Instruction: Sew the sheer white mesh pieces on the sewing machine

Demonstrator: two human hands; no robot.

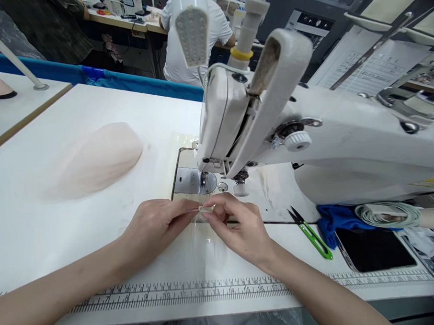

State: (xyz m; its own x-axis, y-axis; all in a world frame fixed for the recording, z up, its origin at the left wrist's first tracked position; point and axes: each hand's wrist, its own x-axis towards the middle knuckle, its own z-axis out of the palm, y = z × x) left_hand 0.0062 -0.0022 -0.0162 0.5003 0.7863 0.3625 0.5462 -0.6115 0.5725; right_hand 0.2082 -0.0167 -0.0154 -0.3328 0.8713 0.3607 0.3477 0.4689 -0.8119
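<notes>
Translucent strip (206, 209), whitish & glossy, v. small, thin, bunched or folded where it's held; pale enough that its lower edge blurs into the white tabletop behind, so can't tell its full shape or length from here. It's up btwn the two hands, just on the near side of the machine's needle plate (191, 180).

Far L: beige fabric piece (105, 160) lying flat on the white table (36, 237), approx. leaf-shaped, w/ soft shading and its L end fading into the white. Next, the L hand (157, 225), palm down, thumb & forefinger pinching the strip's L end. Printed ruler (201, 292) runs along the near table edge, below the hands. Then the R hand (239, 224), fingers curled, thumb & index pinching the strip's R end; fingertips of both hands v. close. White sewing machine (272, 102) stands behind, head over the plate. Person in a white shirt (190, 44) sits beyond it, back to us.

Further R: green-handled snips (314, 237), black blades apart & pointing away, near a crumpled blue cloth (329, 220). Far R: dark-screened phone (377, 249) lying flat, pale green coil (388, 212) just behind.
</notes>
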